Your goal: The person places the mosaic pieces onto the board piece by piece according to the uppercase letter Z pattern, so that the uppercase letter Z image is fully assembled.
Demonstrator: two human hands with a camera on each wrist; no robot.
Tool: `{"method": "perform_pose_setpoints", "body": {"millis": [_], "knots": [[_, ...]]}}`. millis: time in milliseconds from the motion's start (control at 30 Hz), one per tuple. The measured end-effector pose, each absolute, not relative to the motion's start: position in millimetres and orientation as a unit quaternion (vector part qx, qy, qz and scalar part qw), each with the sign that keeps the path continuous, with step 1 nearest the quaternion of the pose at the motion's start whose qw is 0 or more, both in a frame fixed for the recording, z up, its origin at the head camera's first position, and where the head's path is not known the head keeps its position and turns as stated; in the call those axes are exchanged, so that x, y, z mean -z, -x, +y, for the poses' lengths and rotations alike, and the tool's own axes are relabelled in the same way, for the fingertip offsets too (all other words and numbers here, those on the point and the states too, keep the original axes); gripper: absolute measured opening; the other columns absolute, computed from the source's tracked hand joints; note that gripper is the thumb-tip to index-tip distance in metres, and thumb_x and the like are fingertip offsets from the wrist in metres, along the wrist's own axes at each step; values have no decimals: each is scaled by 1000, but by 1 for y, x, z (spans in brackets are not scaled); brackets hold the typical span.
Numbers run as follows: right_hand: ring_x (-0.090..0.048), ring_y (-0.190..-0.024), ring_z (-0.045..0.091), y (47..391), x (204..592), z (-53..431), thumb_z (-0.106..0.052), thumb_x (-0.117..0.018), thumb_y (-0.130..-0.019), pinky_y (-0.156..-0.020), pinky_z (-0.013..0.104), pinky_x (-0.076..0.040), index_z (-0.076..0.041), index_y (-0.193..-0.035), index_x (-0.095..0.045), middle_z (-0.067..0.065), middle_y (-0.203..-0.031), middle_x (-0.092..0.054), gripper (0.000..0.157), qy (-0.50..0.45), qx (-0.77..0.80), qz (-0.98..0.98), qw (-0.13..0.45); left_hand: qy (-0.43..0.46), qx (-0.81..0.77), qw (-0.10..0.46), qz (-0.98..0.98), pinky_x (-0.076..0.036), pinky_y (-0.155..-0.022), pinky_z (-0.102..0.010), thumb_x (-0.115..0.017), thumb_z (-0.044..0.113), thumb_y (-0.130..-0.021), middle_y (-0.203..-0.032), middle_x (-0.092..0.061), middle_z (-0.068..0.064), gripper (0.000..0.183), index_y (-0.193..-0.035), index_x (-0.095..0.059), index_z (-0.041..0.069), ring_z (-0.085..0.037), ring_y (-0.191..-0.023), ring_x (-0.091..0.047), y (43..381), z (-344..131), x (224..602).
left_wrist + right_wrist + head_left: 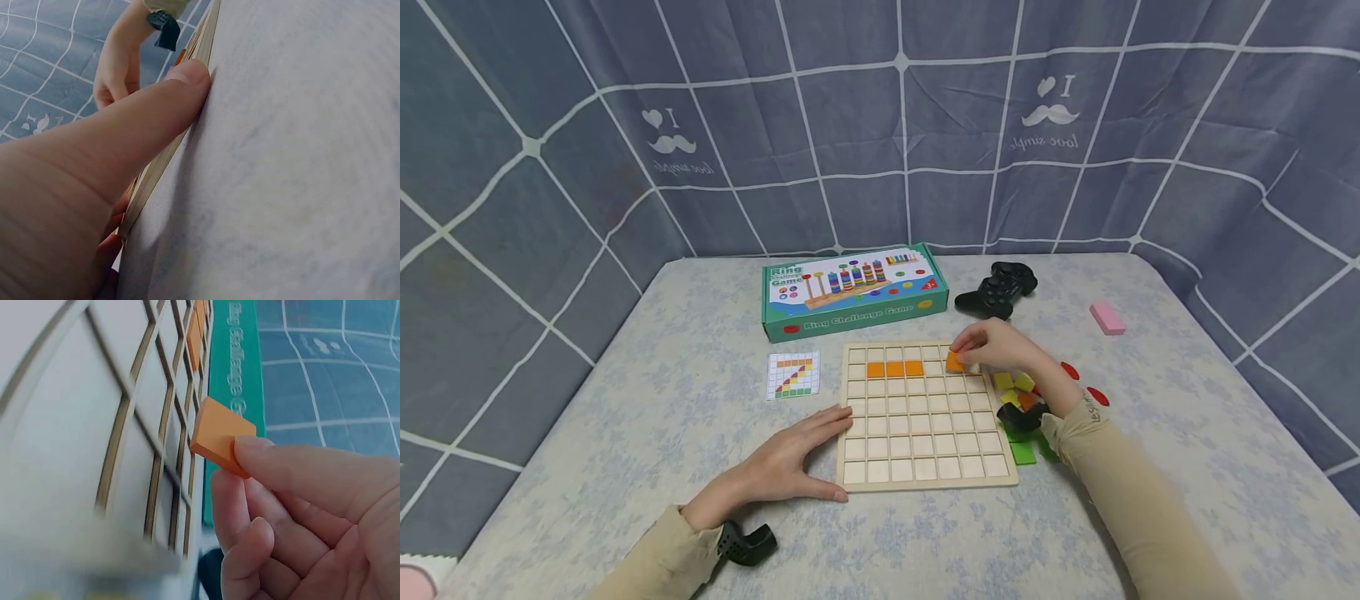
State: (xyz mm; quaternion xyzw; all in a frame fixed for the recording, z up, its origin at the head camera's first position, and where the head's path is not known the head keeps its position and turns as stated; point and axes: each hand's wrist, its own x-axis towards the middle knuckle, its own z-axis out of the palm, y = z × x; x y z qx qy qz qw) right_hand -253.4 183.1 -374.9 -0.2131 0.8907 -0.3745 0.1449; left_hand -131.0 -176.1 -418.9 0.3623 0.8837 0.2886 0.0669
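Observation:
My right hand (997,344) pinches an orange square tile (220,434) between thumb and fingers, low over the far right part of a wooden grid board (930,447). In the right wrist view the tile is tilted, one corner close to the grid lines. Three orange tiles (895,368) lie side by side in the board's second row from the far edge. At the board's left edge rests my left hand (790,457), thumb and fingers spread and relaxed. Its thumb (150,115) lies along the board's side in the left wrist view.
Left of the board lies a pattern card (793,376) with coloured squares. Loose yellow tiles (1003,381), green tiles (1022,453) and red pieces (1098,396) lie at the right, partly under my right forearm. Behind stand a green game box (855,292), a black controller (997,289) and a pink block (1107,318).

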Motion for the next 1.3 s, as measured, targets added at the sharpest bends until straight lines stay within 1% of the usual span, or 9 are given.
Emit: {"method": "perform_pose_setpoints", "body": {"millis": [233, 367, 467, 600, 700, 833, 1033, 1167, 1300], "knots": [[-58, -81, 16, 259, 377, 158, -10, -66, -88, -73, 31, -45, -4, -100, -71, 6, -95, -69, 15, 216, 363, 892, 160, -363, -291, 67, 883, -29, -108, -46, -73, 60, -70, -152, -29, -2, 96, -144, -39, 8, -19, -140, -22, 131, -174, 419], [-61, -85, 18, 261, 380, 153, -10, -66, -87, -79, 34, -49, -3, -99, -72, 6, -92, -70, 15, 221, 362, 890, 165, -363, -290, 69, 883, -29, -108, -46, -72, 60, -70, -152, -29, -2, 96, -144, -39, 8, -19, -140, -22, 131, -174, 419], [-63, -86, 18, 262, 382, 151, -11, -67, -87, -81, 35, -49, -4, -97, -73, 4, -91, -70, 13, 218, 354, 895, 162, -364, -287, 68, 884, -29, -108, -46, -72, 61, -71, -152, -29, -2, 96, -143, -39, 7, -19, -140, -22, 132, -174, 419], [-61, -83, 16, 262, 384, 149, -13, -69, -86, -76, 33, -49, -7, -95, -74, 2, -90, -69, 12, 214, 335, 904, 158, -370, -286, 59, 882, -30, -107, -48, -72, 60, -71, -151, -30, -5, 95, -143, -40, 6, -22, -139, -24, 132, -174, 419], [-60, -82, 17, 260, 383, 150, -13, -70, -85, -74, 33, -49, -7, -98, -73, 3, -91, -68, 15, 223, 320, 909, 150, -371, -286, 56, 882, -30, -107, -48, -72, 60, -71, -151, -31, -5, 95, -143, -40, 6, -22, -139, -24, 132, -175, 420], [-60, -85, 19, 256, 381, 162, -13, -71, -83, -77, 35, -50, -5, -104, -70, 4, -92, -66, 22, 236, 318, 908, 139, -370, -285, 54, 883, -30, -107, -48, -72, 60, -71, -151, -31, -4, 95, -143, -40, 6, -22, -139, -24, 132, -175, 421], [-60, -84, 20, 249, 374, 193, -12, -69, -85, -76, 36, -51, 0, -108, -66, 5, -90, -66, 26, 251, 346, 893, 138, -374, -284, 49, 881, -32, -105, -49, -72, 59, -72, -150, -32, -6, 94, -142, -41, 5, -24, -139, -26, 132, -175, 421], [-60, -85, 18, 243, 373, 213, -14, -68, -86, -74, 34, -50, -1, -109, -66, 4, -93, -66, 27, 232, 350, 897, 137, -373, -282, 48, 883, -32, -105, -49, -72, 59, -72, -150, -32, -7, 94, -142, -41, 5, -24, -138, -26, 132, -176, 421], [-60, -86, 19, 237, 374, 234, -15, -68, -86, -74, 34, -50, 0, -111, -65, 7, -96, -66, 28, 216, 363, 896, 137, -368, -283, 52, 884, -31, -106, -48, -72, 60, -71, -151, -31, -5, 95, -143, -41, 6, -22, -139, -25, 132, -176, 420]]}}
